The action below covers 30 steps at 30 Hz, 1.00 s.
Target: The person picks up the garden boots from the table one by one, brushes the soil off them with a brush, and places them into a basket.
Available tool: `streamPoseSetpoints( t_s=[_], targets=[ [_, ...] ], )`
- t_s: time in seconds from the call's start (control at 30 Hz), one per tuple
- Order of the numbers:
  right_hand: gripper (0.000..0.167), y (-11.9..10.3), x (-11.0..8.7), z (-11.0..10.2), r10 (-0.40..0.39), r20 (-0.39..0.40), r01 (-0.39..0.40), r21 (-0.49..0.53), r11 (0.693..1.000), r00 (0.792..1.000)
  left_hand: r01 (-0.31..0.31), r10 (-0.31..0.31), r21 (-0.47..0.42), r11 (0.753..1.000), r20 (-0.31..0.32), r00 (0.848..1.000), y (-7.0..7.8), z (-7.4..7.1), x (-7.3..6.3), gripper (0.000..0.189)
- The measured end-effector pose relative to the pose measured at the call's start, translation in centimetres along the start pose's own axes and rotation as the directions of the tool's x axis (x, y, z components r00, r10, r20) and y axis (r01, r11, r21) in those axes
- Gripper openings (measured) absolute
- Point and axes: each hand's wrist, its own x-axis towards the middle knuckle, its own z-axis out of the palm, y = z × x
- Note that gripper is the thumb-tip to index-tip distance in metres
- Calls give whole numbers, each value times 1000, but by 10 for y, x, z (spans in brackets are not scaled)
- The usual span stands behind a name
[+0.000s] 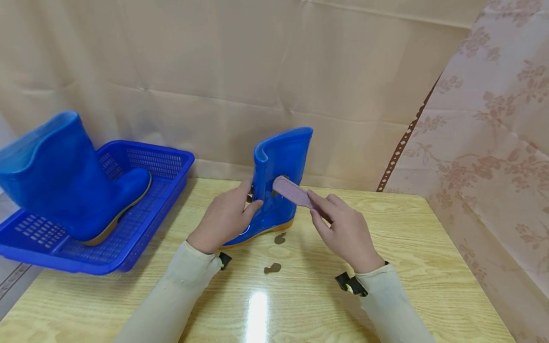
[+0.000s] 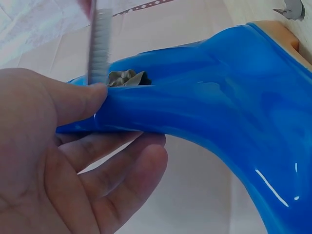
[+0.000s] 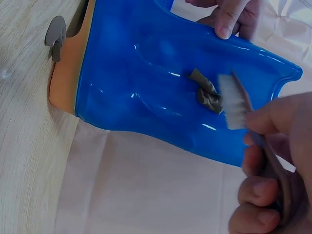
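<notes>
A blue rain boot (image 1: 288,155) with a tan sole stands upright on the wooden table. My left hand (image 1: 225,214) grips its shaft, thumb on one side and fingers on the other. In my right hand (image 1: 343,228) is a pinkish-brown brush (image 1: 293,191), held by its handle. Its white bristles (image 3: 233,102) face the side of the shaft, close beside crumpled grey-brown scraps (image 3: 209,92) stuck there. Whether the bristles touch the boot, I cannot tell. From the left wrist view, the scraps (image 2: 127,78) show just past my thumb.
At the left, a second blue boot (image 1: 73,186) leans in a blue plastic basket (image 1: 188,164). Two flat brown scraps, one near the sole (image 1: 280,238) and one nearer me (image 1: 272,268), lie on the table (image 1: 386,247). Beige cloth (image 1: 343,95) hangs behind the table.
</notes>
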Motion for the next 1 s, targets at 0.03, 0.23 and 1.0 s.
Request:
streamPoseSetpoints(
  t_s=[0.03, 0.23, 1.0],
  targets=[
    [41, 0, 0, 0, -2, -24, 2, 2, 1000, 1000, -6, 6, 1, 1000, 5, 1000, 0, 0, 0, 48],
    [43, -1, 1, 0, -4, -87, 4, 6, 1000, 996, -45, 45, 8, 999, 35, 998, 0, -1, 0, 44],
    [41, -2, 0, -2, 90, 12, -90, 0, 996, 996, -15, 15, -69, 997, -8, 1000, -2, 4, 1, 48]
  ],
)
